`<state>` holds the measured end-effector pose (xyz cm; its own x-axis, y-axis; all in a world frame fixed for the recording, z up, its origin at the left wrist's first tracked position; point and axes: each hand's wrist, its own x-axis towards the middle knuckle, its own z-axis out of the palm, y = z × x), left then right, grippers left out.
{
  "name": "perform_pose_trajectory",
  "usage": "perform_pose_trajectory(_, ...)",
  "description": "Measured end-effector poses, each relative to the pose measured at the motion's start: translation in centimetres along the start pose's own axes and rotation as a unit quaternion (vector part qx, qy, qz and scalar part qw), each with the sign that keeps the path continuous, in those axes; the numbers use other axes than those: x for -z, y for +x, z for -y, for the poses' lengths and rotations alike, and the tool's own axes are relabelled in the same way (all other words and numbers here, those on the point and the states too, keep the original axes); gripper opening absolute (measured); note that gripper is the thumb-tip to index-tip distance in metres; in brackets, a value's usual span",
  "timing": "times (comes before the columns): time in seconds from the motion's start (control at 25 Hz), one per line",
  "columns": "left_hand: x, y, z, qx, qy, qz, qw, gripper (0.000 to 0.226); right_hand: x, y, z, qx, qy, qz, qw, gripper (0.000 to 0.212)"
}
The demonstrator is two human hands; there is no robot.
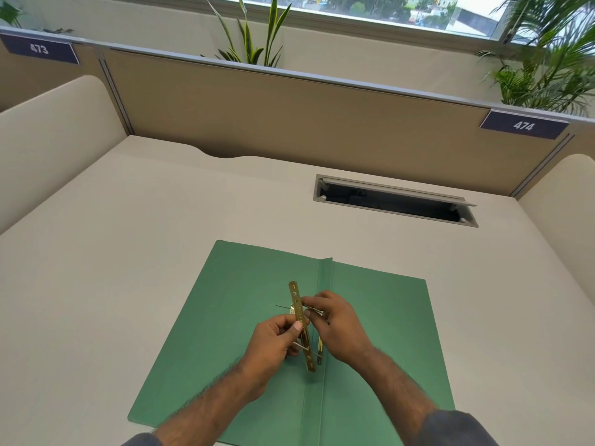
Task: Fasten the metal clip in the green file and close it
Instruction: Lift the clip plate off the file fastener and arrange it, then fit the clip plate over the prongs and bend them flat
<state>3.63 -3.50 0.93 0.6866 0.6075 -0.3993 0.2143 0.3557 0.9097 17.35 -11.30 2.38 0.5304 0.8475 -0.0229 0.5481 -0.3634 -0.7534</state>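
A pale desk [128, 236] with an open cable hatch [394, 201] sits before a tan partition [289, 123] (signs 473, 474); plants [254, 33] line a daylit window [386, 8].

A pale desk [145, 236] fills the frame; a green file [244, 284] lies open at lower centre.

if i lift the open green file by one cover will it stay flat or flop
Likely it flops: the green file looks like thin card lying flat, hinged along a creased spine. Probably light too. The brass clip, held by the left hand and right hand, would weight the middle slightly.
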Motion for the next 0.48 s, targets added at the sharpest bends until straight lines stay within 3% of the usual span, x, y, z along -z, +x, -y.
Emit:
perform_pose_trajectory(0.36,-0.4,0.0,0.3,0.014,0.025,0.002,1.0,0.017,0.1,-0.6,-0.3,-0.008,-0.008,0.003,1.0,0.03)
perform_pose_trajectory(0.48,-0.4,0.4,0.1,-0.006,0.078,0.02,0.997,0.013,0.4,-1.2,-0.5,-0.01,0.012,-0.012,1.0,0.031)
